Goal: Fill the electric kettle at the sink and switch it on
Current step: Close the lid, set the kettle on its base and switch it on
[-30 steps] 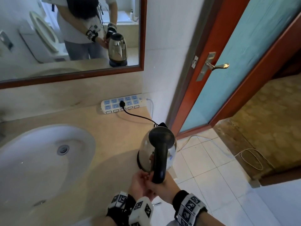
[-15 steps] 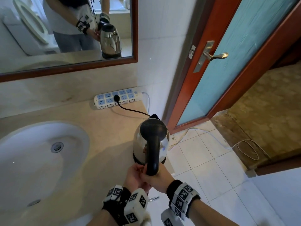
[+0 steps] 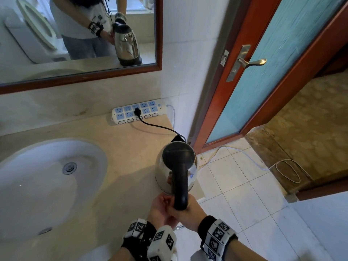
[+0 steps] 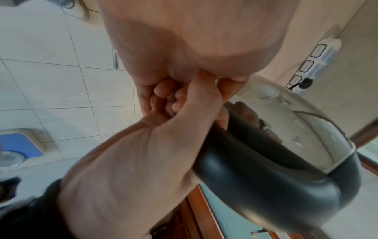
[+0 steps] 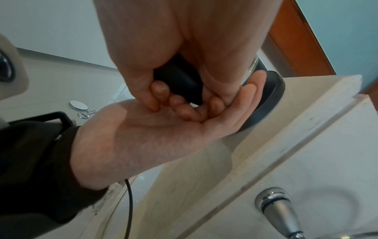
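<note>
The steel kettle point(image 3: 176, 166) with its black lid stands on its black base point(image 5: 270, 97) at the counter's right edge, and its cord point(image 3: 160, 127) is plugged into the power strip point(image 3: 137, 112). My right hand point(image 3: 188, 210) grips the lower end of the black handle point(image 3: 181, 189), fingers curled round it point(image 5: 159, 90). My left hand point(image 3: 160, 206) lies palm up beside it point(image 5: 163, 129), its fingers stretched under the handle to the kettle's foot. What those fingertips touch is hidden. The white sink point(image 3: 28, 185) is to the left.
The counter ends just right of the kettle, with tiled floor below. A wooden door point(image 3: 273, 72) stands open at the right, and a white cable point(image 3: 282, 166) loops on the floor. The mirror point(image 3: 75, 34) hangs above the counter. A chrome tap point(image 5: 276, 210) shows by the sink.
Both hands stay at the bottom of the handle and the kettle has not moved. Only the head view has shifted slightly.
</note>
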Demonstrator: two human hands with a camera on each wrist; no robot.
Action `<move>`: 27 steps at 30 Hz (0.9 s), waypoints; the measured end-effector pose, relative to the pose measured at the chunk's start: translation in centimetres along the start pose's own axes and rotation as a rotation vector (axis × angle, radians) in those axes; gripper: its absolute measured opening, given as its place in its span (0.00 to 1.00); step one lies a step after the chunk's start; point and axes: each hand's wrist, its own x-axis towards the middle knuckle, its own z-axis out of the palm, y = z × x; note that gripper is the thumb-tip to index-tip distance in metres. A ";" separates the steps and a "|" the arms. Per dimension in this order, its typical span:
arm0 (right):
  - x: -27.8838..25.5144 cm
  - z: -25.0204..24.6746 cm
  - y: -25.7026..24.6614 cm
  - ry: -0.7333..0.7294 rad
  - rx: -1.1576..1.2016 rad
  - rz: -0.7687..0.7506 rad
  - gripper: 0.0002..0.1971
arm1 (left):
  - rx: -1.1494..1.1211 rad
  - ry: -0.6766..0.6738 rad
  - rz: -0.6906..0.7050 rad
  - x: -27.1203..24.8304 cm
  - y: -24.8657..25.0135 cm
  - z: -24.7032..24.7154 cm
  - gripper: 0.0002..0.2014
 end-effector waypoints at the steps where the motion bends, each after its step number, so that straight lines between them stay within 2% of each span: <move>1: -0.1 0.0 0.0 0.001 0.004 -0.004 0.18 | 0.018 -0.005 -0.001 -0.1 -0.1 -0.1 0.02; 4: -0.5 -0.2 0.0 0.007 0.021 0.000 0.19 | 0.077 0.006 0.028 -0.1 -0.6 -0.3 0.01; 8: -0.8 -0.7 0.1 0.013 0.032 0.020 0.20 | 0.074 0.005 0.097 0.0 -1.3 -0.3 0.12; 11: -0.1 -1.0 0.2 0.046 0.016 0.029 0.11 | 0.024 -0.004 0.066 -0.4 -0.9 0.8 0.15; 12: 0.1 -1.1 0.2 0.049 0.016 0.030 0.06 | 0.021 -0.011 0.034 -0.4 -0.7 1.2 0.13; 15: 0.8 -1.3 0.1 0.049 0.007 0.034 0.06 | 0.032 -0.055 -0.066 -0.4 0.0 1.7 0.01; 18: 1.4 -1.4 -0.3 0.046 -0.036 0.040 0.12 | 0.034 -0.071 -0.062 0.0 0.4 1.6 0.03; 27: 1.8 -0.7 -1.3 0.015 -0.058 0.010 0.13 | 0.027 -0.014 -0.037 -0.2 1.3 1.4 0.03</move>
